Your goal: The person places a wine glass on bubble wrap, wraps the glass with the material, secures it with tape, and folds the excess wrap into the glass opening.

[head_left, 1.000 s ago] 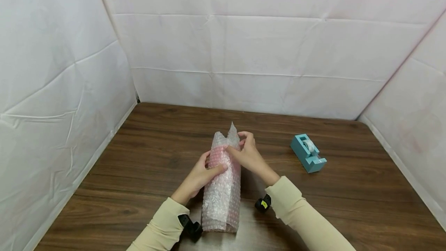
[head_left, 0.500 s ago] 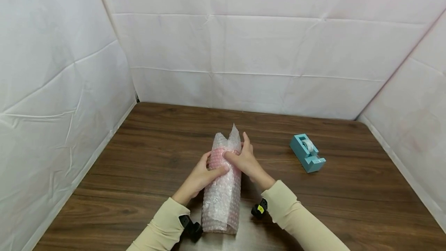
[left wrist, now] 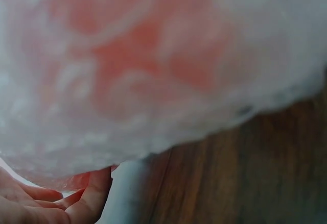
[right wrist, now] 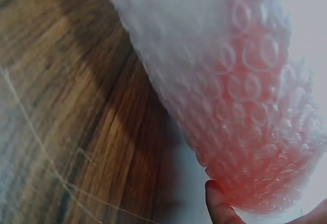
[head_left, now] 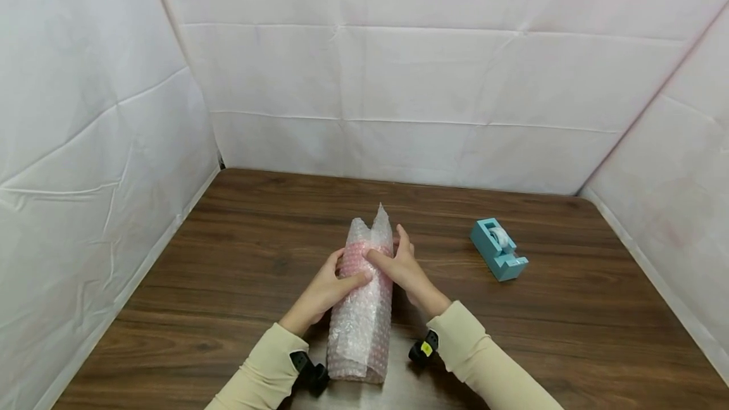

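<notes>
A roll of bubble wrap [head_left: 359, 328] lies lengthwise in front of me, with something pink or red showing through its far half. My left hand [head_left: 324, 286] grips it from the left, thumb on top. From the right my right hand [head_left: 407, 271] holds the wrap near its far end, thumb across the top and fingers down the far side. Two loose points of the wrap stick up at the far end. In the left wrist view the bubble wrap [left wrist: 143, 71] is blurred and close. The right wrist view shows the wrapped red thing [right wrist: 250, 132] more sharply.
A light blue tape dispenser [head_left: 497, 250] with a roll of clear tape stands to the right on the dark wooden table [head_left: 239, 258]. White cloth walls [head_left: 410, 81] enclose the table at the back and both sides.
My right hand has slid slightly nearer along the roll, its thumb now flatter on the wrap and its index finger straighter. The left hand keeps its hold.
</notes>
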Tool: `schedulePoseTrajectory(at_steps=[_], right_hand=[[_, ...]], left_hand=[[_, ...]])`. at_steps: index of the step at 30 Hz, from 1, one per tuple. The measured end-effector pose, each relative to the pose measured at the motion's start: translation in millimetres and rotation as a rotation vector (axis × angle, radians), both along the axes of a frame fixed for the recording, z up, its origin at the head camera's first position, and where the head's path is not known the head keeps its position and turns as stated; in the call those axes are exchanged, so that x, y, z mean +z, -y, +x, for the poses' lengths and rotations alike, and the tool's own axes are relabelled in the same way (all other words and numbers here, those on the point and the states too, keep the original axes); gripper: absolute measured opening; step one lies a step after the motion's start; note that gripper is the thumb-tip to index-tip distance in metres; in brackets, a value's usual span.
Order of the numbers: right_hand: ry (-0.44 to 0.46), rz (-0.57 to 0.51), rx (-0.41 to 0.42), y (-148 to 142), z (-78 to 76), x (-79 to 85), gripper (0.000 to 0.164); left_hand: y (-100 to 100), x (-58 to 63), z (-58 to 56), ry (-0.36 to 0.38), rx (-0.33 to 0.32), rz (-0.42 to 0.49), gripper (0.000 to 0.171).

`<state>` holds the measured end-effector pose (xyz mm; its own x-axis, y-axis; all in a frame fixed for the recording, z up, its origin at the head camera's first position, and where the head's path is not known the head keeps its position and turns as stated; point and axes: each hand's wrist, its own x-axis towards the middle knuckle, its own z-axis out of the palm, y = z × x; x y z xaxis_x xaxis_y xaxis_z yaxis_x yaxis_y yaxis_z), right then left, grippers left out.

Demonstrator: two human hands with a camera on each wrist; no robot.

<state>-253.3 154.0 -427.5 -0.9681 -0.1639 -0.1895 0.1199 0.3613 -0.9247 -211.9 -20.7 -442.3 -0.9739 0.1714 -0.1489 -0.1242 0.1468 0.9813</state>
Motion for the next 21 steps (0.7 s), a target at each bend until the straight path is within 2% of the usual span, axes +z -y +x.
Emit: schedulePoseTrajectory(at_steps=[3, 8, 10, 14, 21], right_hand=[[0.053, -0.080, 0.028, -4, 1.6, 0.5, 0.102], [0.172, -0.298, 0.081, -12, 3.3, 2.8, 0.095], [0.189, -0.337, 0.094, -16, 3.6, 5.2, 0.094], [0.172, -0.342, 0.086, -24, 2.9, 15.7, 0.092], [0.052, -0.294, 0.079, -33, 4.5, 42.5, 0.091]], left_hand=[[0, 2.3, -0.3, 0.013, 0.010, 0.006, 0.083], [0, 10.0, -2.7, 0.025, 0.020, 0.027, 0.079], [-1, 13.1, -4.4, 0.022, 0.014, 0.033, 0.079], [-6, 21.3, -8.0, 0.008, -0.019, 0.043, 0.083], [-12, 42.6, -12.8, -0.115, -0.047, 0.027, 0.085]])
